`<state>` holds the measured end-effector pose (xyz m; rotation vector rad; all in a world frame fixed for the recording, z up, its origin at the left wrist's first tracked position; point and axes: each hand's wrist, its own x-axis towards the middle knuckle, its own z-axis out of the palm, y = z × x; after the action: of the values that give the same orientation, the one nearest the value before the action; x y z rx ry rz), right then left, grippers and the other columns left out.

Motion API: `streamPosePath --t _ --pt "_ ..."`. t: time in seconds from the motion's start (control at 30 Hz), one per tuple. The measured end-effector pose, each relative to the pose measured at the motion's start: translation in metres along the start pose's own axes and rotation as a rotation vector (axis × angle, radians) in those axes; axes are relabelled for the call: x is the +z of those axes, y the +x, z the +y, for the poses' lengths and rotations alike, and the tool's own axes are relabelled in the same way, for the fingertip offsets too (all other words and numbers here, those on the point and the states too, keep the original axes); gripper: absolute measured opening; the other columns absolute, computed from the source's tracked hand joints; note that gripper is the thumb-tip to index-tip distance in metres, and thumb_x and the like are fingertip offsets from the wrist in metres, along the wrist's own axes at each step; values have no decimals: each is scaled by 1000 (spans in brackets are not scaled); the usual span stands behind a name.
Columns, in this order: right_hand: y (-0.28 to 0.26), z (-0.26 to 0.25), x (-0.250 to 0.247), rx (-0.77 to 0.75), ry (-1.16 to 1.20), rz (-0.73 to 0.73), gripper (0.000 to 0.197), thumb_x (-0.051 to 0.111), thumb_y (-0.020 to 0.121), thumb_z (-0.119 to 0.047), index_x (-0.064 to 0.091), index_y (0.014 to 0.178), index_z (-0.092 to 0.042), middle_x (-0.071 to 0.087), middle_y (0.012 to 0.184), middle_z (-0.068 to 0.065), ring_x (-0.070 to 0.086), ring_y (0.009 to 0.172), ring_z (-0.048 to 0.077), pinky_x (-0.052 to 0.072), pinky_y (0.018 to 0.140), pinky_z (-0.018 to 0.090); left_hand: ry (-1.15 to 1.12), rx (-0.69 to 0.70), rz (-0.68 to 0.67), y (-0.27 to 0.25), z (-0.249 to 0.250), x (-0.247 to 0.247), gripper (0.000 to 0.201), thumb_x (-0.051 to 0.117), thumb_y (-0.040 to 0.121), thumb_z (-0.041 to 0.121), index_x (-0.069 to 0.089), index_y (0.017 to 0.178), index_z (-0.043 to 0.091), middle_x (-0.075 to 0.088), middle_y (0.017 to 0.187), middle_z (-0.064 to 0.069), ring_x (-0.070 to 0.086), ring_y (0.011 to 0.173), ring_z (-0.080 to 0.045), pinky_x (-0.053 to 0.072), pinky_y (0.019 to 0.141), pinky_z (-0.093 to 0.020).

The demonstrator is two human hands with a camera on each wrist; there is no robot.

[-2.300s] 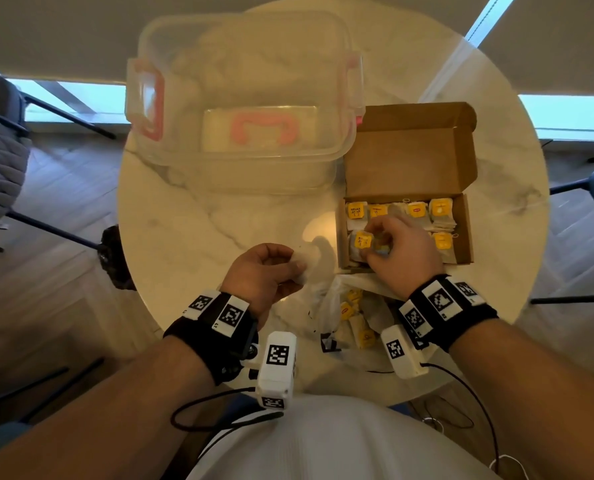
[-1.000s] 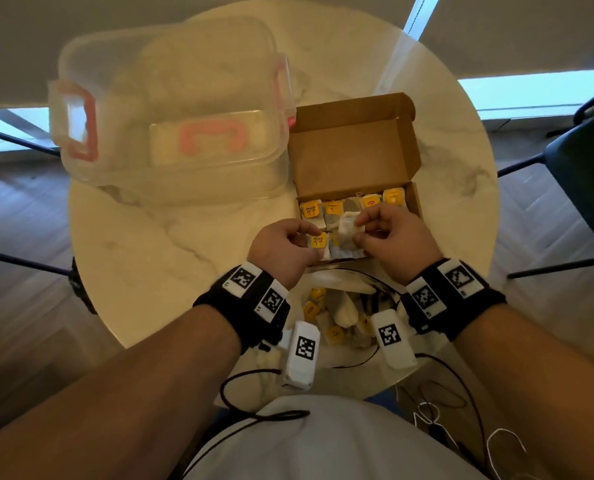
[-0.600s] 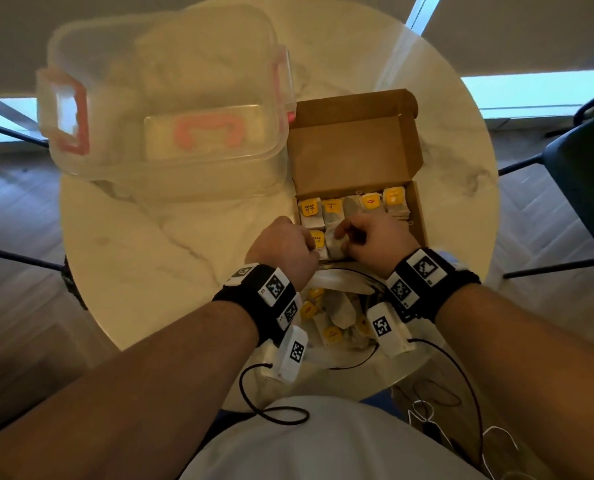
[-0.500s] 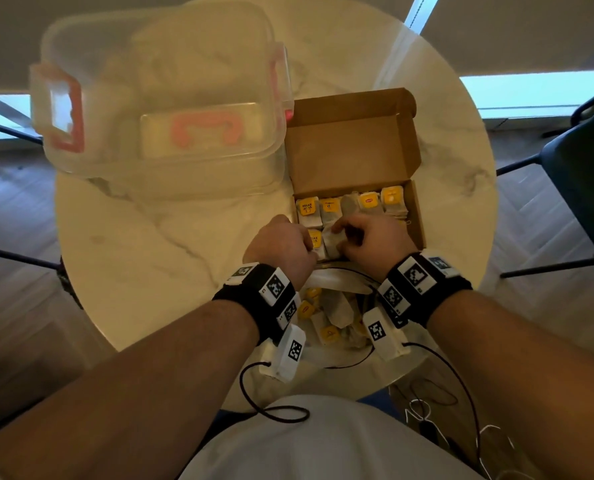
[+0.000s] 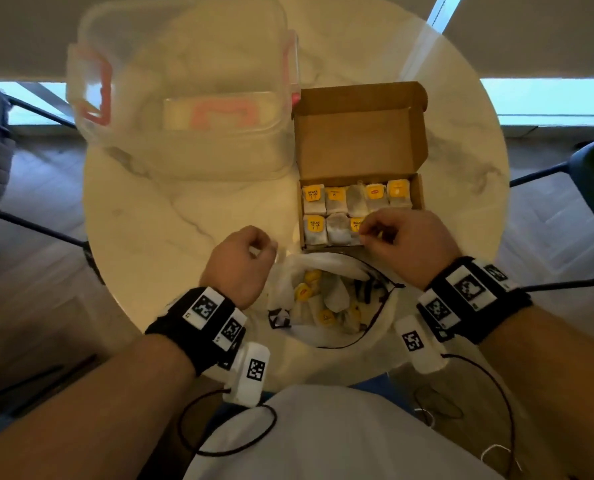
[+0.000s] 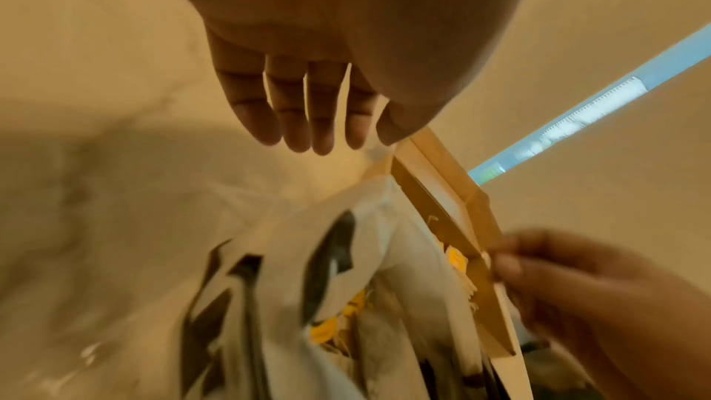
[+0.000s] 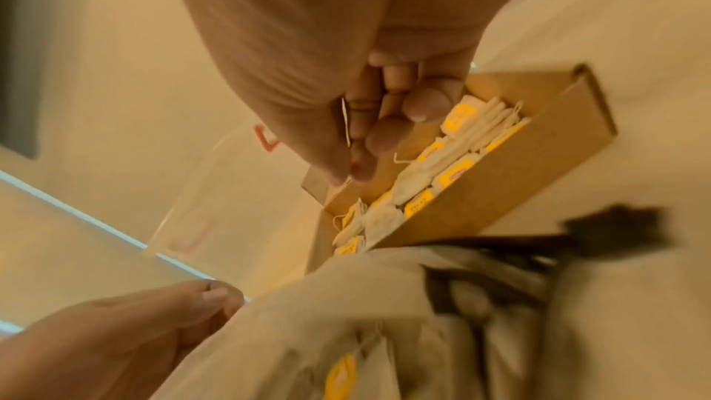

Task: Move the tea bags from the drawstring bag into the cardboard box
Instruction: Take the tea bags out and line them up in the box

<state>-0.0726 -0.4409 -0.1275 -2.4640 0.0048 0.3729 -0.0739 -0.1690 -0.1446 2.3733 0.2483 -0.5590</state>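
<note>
Filling cardboard box [image 5: 416, 188]: eight tea bags [image 5: 356, 199] in.
Several remain in drawstring bag [image 5: 290, 289]. Right hand [image 5: 406, 244] fingers curled, contents unclear; left hand [image 5: 241, 265] relaxed, empty.

Home dining spot, likely: round marble-look table [image 5: 219, 216], wood-plank floor [image 5: 46, 334] at lower left, dark chairs [image 5: 593, 161] at frame edges, daylight strip along the wall base.

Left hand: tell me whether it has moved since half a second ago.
Yes. The left hand has pulled back from the cardboard box toward the person, left of the drawstring bag.
</note>
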Motion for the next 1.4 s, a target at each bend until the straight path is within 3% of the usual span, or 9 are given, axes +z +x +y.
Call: streamPosePath --t 0.27,0.37,0.5,0.6,0.7,0.83,1.07,1.2,1.4 --pt "-74 -4 39 -78 -34 -287 26 68 91 -18 77 112 -30 75 107 -8 68 98 12 54 89 30 -532 -233 -269 -28 2 3 20 60 97 14 63 116 21 69 109 -12 63 74 -17 60 60 -37" --pt "-76 -10 63 -95 -154 -242 30 65 87 -9 77 110 -24 75 106 -1 68 100 24 53 86 33 -455 -197 -360 -21 6 3 24 67 92 11 63 113 22 69 107 -9 66 79 -22 62 67 -43" --pt "-82 -19 64 6 -408 -123 13 73 76 -29 73 88 -25 69 94 0 62 86 30 51 70 37 -18 103 -300 -12 16 -3 23 74 80 29 60 98 32 67 101 9 64 88 -14 57 77 -36" --pt "-96 -17 59 230 -448 -58 42 78 67 -48 62 100 -26 54 107 3 53 92 30 51 68 39 128 259 -365 -7 29 -4 16 72 78 27 61 88 32 65 101 8 63 95 -14 54 80 -33" --pt "-99 -10 62 420 -344 -124 45 81 73 -36 56 109 -23 44 118 4 55 97 31 46 75 34 278 281 -523 -5 38 -3 12 75 80 38 68 82 29 69 89 8 66 86 -12 58 77 -37" --pt "-86 0 70 322 -198 -81 25 70 81 -11 62 104 -13 53 121 9 61 92 35 42 71 32 391 309 -538 -5 37 -2 34 62 89 53 74 76 24 71 83 4 64 80 -14 55 73 -34" --pt "-84 -1 64 -56 -344 98 16 74 75 -10 75 90 -15 66 113 12 61 95 38 53 70 42 398 317 -493 -3 37 12 7 72 82 29 72 88 33 67 105 8 63 100 -14 45 71 -25" --pt "-99 -7 82 -84 -513 60 18 76 72 -13 77 89 -19 66 91 5 58 77 32 46 62 36 372 282 -525 0 28 21 23 72 80 20 74 97 35 68 105 8 64 100 -13 51 79 -26" --pt "-99 -15 103 167 -524 -38 54 75 80 -20 60 132 -17 67 124 9 63 93 36 56 72 42 224 217 -447 3 22 28 30 66 79 6 67 83 36 69 95 8 65 89 -15 57 77 -31"
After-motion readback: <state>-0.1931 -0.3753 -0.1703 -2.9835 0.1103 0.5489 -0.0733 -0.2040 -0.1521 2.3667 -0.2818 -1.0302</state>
